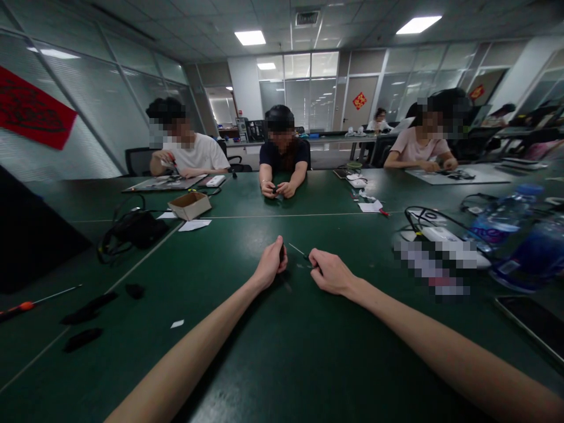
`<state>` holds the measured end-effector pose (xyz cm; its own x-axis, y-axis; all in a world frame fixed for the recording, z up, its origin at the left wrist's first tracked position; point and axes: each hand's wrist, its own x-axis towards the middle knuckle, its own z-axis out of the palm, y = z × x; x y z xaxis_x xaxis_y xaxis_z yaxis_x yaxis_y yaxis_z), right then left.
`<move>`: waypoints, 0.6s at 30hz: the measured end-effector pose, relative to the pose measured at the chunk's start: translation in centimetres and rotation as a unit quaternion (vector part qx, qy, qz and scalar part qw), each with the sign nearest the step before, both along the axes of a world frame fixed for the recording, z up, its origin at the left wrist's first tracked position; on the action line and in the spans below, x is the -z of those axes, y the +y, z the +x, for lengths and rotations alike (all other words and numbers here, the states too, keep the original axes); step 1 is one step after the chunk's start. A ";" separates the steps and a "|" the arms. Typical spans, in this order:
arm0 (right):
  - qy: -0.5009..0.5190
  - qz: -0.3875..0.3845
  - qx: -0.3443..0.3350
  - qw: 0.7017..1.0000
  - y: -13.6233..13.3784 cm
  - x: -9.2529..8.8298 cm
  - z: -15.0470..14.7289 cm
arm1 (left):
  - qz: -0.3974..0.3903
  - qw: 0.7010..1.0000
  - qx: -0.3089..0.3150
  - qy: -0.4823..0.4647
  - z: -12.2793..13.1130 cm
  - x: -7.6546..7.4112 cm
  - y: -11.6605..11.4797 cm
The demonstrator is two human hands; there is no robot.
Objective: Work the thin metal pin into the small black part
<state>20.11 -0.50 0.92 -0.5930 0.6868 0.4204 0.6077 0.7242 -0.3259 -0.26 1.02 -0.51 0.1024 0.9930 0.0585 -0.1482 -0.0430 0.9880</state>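
Note:
My left hand [269, 264] rests on the green table [282, 364] and pinches a small dark object [281, 253] between its fingers. The object is mostly hidden by the fingers, so I cannot tell what it is. My right hand [330, 272] is curled a little to the right of it, with its fingers closed around a thin metal tool [297, 249]. The tool's slim shaft points up and left, and its tip stops just short of the dark object. The hands are close together but not touching.
An orange-handled screwdriver [26, 305] and black foam pieces [88, 308] lie to the left. A cardboard box [189, 205] sits ahead. Cables, plastic water bottles [502, 217] and a phone [533, 323] lie to the right. Several co-workers sit across the table.

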 end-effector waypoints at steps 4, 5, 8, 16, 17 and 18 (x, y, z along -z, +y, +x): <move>-0.007 0.012 -0.013 1.000 -0.2 0.1 0.2 | 0.000 0.999 -0.002 0.034 0.1 0.1 0.0; -0.008 0.011 -0.015 1.000 -0.3 0.1 0.2 | 0.003 0.999 -0.003 0.043 0.2 0.1 0.0; -0.011 0.001 -0.020 1.000 -0.5 0.0 0.2 | 0.013 0.998 0.000 0.057 0.3 0.1 -0.1; -0.001 -0.014 -0.011 1.000 -0.6 -0.1 0.0 | 0.002 1.000 0.001 0.029 0.4 0.1 -0.1; -0.002 -0.016 -0.012 1.000 -0.6 -0.1 0.0 | 0.001 1.000 0.001 0.024 0.4 0.1 -0.1; -0.003 -0.018 -0.014 1.000 -0.6 -0.1 0.0 | 0.000 1.000 0.001 0.018 0.3 0.1 -0.1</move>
